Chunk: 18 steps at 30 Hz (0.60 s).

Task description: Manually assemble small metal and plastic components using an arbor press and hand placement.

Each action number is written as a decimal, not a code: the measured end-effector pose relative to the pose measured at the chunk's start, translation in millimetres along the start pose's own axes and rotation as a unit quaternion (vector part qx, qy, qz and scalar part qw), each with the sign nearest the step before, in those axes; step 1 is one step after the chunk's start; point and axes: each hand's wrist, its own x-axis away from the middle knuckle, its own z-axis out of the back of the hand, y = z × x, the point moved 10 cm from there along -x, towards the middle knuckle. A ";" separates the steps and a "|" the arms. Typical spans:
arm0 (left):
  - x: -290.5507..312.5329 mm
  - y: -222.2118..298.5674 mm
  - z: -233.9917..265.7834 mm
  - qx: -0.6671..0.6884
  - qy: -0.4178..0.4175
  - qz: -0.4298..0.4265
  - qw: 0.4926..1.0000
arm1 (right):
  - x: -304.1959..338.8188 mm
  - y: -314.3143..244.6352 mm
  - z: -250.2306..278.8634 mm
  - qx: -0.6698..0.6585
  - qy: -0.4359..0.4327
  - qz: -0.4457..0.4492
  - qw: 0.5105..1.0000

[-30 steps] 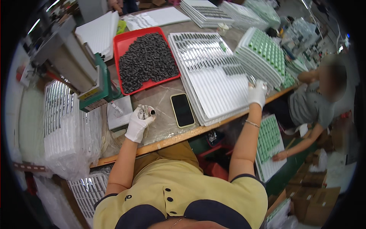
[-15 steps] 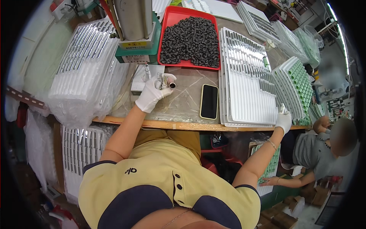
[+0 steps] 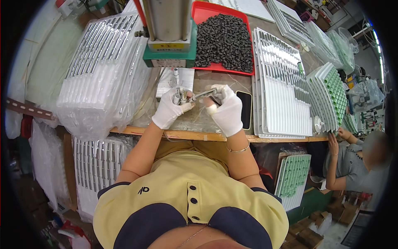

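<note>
My left hand [image 3: 168,108], in a white glove with bare fingertips, is closed around several short shiny metal tubes [image 3: 177,98]. Close to its right, my right hand [image 3: 227,110], gloved the same way, pinches a longer silver tube [image 3: 204,95]. That tube slants down toward the left fingertips; whether it touches the pieces there I cannot tell. Just beyond my left hand, a small metal post [image 3: 175,75] stands on a pale metal block [image 3: 187,77]. A dark phone [image 3: 246,111] lies beside my right hand, partly covered by it.
A press with a green base [image 3: 171,58] stands behind the block. Beyond it is a red tray [image 3: 230,67] of small black plastic sleeves. White ridged trays [image 3: 286,112] with metal tubes lie right, wrapped tray stacks [image 3: 85,93] left. A co-worker's hands [image 3: 334,143] are at the far right.
My right hand has come from the right-hand trays to beside my left hand, bringing the silver tube. The co-worker's hand has moved up from the lower green tray to the green-piece trays.
</note>
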 end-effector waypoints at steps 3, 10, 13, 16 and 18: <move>-4.8 -5.2 29.2 -0.034 0.057 0.010 0.998 | -5.4 4.5 16.3 0.020 0.046 -0.047 0.998; 2.0 16.3 -9.6 -0.014 -0.042 -0.053 0.998 | -2.1 20.1 4.2 -0.185 0.063 -0.084 0.977; -0.5 6.7 0.2 -0.064 0.026 -0.046 0.997 | 5.0 12.9 3.9 -0.123 0.033 -0.068 0.990; 5.7 -1.4 -7.9 -0.026 0.018 0.025 0.999 | 11.4 13.8 10.5 -0.143 0.045 -0.049 0.987; -3.0 -16.9 4.0 -0.006 0.065 0.019 0.998 | 14.1 23.1 17.2 -0.145 0.066 -0.083 0.984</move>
